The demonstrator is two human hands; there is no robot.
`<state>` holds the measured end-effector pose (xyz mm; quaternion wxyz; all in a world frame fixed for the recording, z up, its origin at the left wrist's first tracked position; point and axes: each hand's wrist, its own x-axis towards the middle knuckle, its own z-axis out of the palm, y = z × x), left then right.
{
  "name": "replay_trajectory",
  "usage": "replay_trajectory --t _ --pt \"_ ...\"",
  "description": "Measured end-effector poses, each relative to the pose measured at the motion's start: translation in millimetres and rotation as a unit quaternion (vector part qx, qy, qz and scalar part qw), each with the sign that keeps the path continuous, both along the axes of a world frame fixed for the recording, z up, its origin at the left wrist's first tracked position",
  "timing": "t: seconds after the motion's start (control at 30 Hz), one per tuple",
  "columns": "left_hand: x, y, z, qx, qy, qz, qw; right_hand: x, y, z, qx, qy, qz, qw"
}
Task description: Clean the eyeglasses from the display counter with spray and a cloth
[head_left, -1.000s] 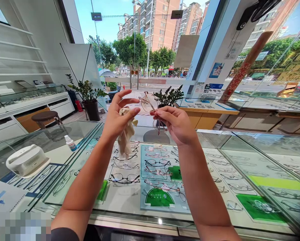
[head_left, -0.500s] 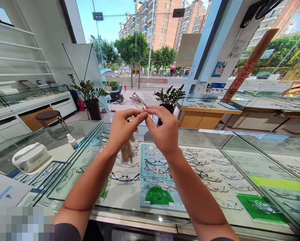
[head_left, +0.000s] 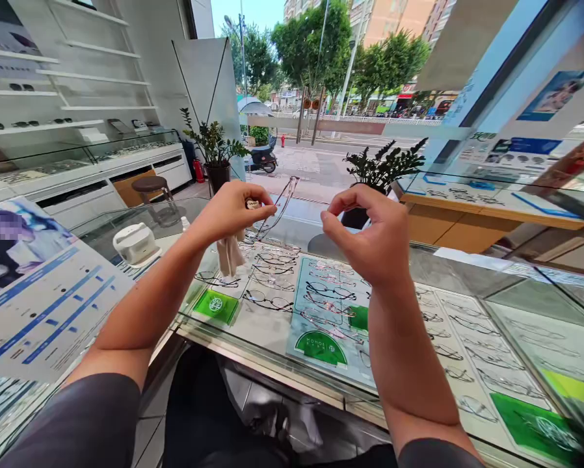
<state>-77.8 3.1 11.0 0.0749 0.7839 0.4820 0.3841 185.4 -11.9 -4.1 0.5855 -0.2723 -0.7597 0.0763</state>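
My left hand pinches a pair of thin-framed eyeglasses between thumb and forefinger, above the display case. A beige cloth is tucked in the same hand's other fingers and hangs below it. Off to the right, apart from the eyeglasses, is my right hand, closed with thumb and forefinger tips together. Whatever it holds, if anything, is too small to make out. Under both hands, rows of spectacle frames lie inside the glass display case.
A printed sheet stands at the left, near a white device and a small spray bottle. Beyond the case are a stool, two potted plants and a wooden-sided counter. Green cards lie among the frames.
My right hand has let go of the eyeglasses and moved right, away from my left hand. The eyeglasses and cloth stay in my left hand. The view has tipped down and turned left.
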Motion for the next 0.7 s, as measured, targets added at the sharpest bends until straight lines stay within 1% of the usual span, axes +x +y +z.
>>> replay_trajectory --t 0.07,0.13,0.23,0.3,0.4,0.5,0.6,0.7 --pt "-26 4 -0.4 -0.034 0.096 0.023 0.995 1 -1 0.9 0.000 -0.010 0.002 1.000" --pt "-51 9 -3.0 -0.084 0.192 0.036 0.977 2 -3 1.1 0.003 -0.025 0.004 1.000" --pt "-78 15 -13.2 -0.156 0.315 0.064 0.934 4 -4 0.3 0.009 -0.044 0.005 0.999" --pt "-89 19 -25.3 -0.187 0.380 0.089 0.902 5 -4 -0.6 0.011 -0.053 0.005 0.999" --pt "-96 21 -49.8 -0.216 0.441 0.113 0.864 5 -4 -1.1 0.017 -0.064 0.006 0.998" --pt "-97 20 -76.1 -0.227 0.475 0.114 0.842 5 -4 -0.4 0.030 -0.071 0.012 0.997" --pt "-96 18 -96.7 -0.217 0.495 0.104 0.835 5 -6 0.5 0.036 -0.075 0.019 0.996" --pt "-94 17 -108.6 -0.199 0.503 0.095 0.835 5 -7 1.5 0.031 -0.082 0.019 0.996"
